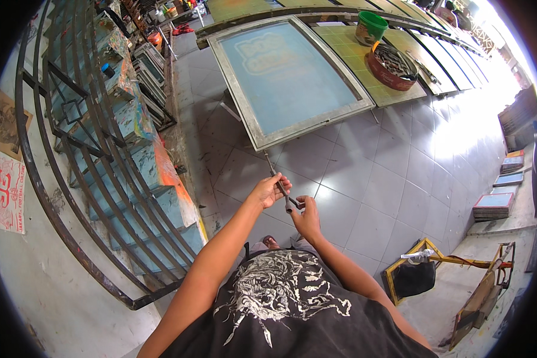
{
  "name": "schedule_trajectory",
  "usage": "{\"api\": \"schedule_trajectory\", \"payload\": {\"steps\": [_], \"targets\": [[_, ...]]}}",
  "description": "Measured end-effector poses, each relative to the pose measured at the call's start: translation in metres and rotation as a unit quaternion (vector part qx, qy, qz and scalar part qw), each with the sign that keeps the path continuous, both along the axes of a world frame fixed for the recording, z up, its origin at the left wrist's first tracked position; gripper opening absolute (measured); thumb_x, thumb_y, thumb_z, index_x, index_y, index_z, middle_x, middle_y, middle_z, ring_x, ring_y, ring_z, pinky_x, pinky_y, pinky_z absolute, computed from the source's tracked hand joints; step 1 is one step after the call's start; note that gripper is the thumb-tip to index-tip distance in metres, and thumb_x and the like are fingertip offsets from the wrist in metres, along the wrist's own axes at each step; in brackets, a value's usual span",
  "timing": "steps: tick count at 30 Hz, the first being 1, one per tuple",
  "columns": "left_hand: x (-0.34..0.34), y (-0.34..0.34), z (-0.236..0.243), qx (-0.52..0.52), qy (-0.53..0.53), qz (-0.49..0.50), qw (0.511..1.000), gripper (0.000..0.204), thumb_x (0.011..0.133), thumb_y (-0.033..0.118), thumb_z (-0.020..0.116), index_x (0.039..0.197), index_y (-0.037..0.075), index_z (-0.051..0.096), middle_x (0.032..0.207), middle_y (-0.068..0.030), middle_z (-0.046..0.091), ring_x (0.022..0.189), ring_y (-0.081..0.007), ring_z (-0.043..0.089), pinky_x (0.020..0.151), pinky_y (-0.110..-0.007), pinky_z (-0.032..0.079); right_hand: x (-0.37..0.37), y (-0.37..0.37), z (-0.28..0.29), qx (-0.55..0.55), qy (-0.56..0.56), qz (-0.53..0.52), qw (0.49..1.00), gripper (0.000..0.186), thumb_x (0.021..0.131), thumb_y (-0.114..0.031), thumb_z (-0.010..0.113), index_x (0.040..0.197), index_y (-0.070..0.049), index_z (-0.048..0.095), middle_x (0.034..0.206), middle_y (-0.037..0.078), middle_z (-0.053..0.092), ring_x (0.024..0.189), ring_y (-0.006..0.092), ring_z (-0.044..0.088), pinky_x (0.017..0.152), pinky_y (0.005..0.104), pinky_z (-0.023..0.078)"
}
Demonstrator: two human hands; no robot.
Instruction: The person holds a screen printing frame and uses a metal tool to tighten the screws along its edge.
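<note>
In front of my body I hold a long thin metal tool (273, 166) with a dark, thicker, branching end; its exact kind I cannot make out. My left hand (269, 192) is closed around its shaft. Lower down, my right hand (306, 218) grips the branching end, its fingers curled. The thin tip points away from me, close to the near corner of a framed printing screen (304, 92); whether they touch I cannot tell. Pale blue mesh fills this screen's worn frame, and a faint lettered design shows near its far end.
Beyond the screen, a long table (364, 71) carries a green bucket (371, 27) and a round reddish tub (392, 67) of small items. Metal railing (80, 143) and paint-stained steps (152, 209) run along the left. A yellow-framed stand (420, 271) and stacked panels (494, 206) line the right.
</note>
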State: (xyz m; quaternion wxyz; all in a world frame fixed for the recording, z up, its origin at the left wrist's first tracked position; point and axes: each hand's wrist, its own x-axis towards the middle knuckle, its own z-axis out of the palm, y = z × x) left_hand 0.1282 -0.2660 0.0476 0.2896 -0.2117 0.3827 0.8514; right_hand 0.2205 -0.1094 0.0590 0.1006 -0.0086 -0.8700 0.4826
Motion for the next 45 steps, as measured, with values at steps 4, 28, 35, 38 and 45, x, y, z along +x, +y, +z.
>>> {"api": "schedule_trajectory", "payload": {"steps": [4, 28, 35, 38, 45], "targets": [[0.0, 0.0, 0.0, 0.0, 0.001, -0.003, 1.0, 0.023, 0.093, 0.025, 0.054, 0.095, 0.003, 0.056, 0.09, -0.0104, 0.062, 0.088, -0.0227, 0.064, 0.078, -0.036, 0.055, -0.016, 0.0, -0.02, -0.101, -0.131, 0.021, 0.986, 0.022, 0.089, -0.019, 0.055, 0.09, 0.002, 0.062, 0.08, 0.004, 0.063, 0.069, 0.0161, 0.058, 0.063, 0.0284, 0.045], [-0.013, 0.002, -0.011, 0.042, -0.034, 0.017, 0.998, 0.02, 0.093, 0.024, 0.056, 0.086, 0.005, 0.056, 0.08, -0.008, 0.06, 0.081, -0.0224, 0.063, 0.073, -0.037, 0.055, 0.007, 0.013, 0.01, -0.075, -0.112, 0.055, 0.989, 0.068, 0.086, -0.005, 0.055, 0.146, -0.017, 0.025, 0.089, 0.012, 0.062, 0.059, 0.0172, 0.054, 0.06, 0.0309, 0.047], [-0.017, 0.005, -0.012, -0.018, -0.04, -0.004, 0.999, 0.02, 0.091, 0.024, 0.059, 0.085, 0.005, 0.057, 0.079, -0.0064, 0.061, 0.079, -0.0212, 0.064, 0.071, -0.036, 0.055, 0.004, -0.005, -0.051, -0.089, -0.145, 0.066, 0.983, 0.074, 0.085, -0.008, 0.058, 0.147, -0.01, 0.016, 0.077, 0.012, 0.063, 0.063, 0.0209, 0.059, 0.061, 0.032, 0.047], [-0.018, 0.003, -0.011, -0.027, -0.036, -0.015, 0.999, 0.02, 0.09, 0.025, 0.06, 0.084, 0.006, 0.058, 0.077, -0.0047, 0.061, 0.079, -0.0203, 0.063, 0.072, -0.036, 0.055, 0.003, -0.012, -0.051, -0.255, -0.329, 0.129, 0.9, 0.071, 0.087, -0.011, 0.057, 0.146, -0.007, 0.018, 0.076, 0.008, 0.062, 0.061, 0.0122, 0.055, 0.057, 0.0254, 0.045], [-0.016, 0.004, -0.01, -0.02, -0.034, 0.005, 0.999, 0.018, 0.09, 0.024, 0.061, 0.083, 0.007, 0.058, 0.075, -0.004, 0.061, 0.077, -0.0198, 0.063, 0.072, -0.035, 0.055, 0.017, -0.011, 0.009, -0.462, -0.387, 0.25, 0.758, 0.062, 0.089, -0.014, 0.057, 0.144, -0.011, 0.028, 0.078, -0.002, 0.052, 0.063, 0.0063, 0.045, 0.057, 0.0191, 0.039]]}}
